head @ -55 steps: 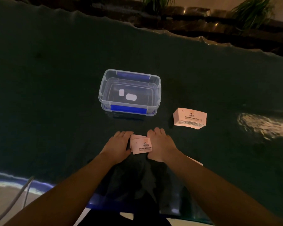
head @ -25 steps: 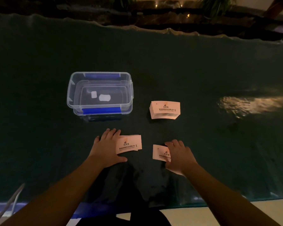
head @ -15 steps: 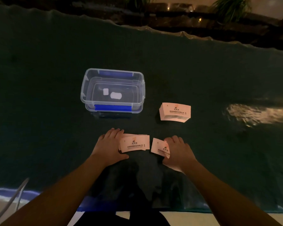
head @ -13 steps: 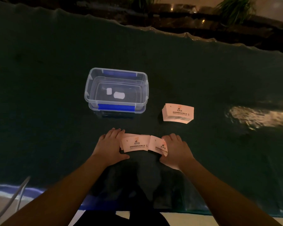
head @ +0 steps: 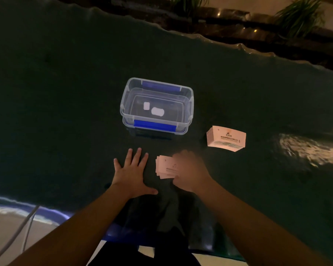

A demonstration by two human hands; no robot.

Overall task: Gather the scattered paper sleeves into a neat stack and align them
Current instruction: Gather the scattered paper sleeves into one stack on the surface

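A small uneven bunch of pale pink paper sleeves (head: 164, 167) lies on the dark green cloth in front of me. My right hand (head: 188, 169) covers its right half and grips it; the hand is blurred. My left hand (head: 132, 172) lies flat on the cloth just left of the bunch, fingers spread, not touching it. A thicker, tidy stack of the same printed sleeves (head: 226, 139) sits farther right and back, apart from both hands.
A clear plastic box with blue latches (head: 157, 107) stands behind the hands, holding two small white pieces. The table's wavy far edge (head: 238, 46) runs along the back, with plants beyond. A cable (head: 17, 233) hangs at the lower left near the front edge.
The loose sleeves at the right were slid onto the left bunch. My left hand let go and now lies flat beside it, while my right hand closed over the merged bunch.
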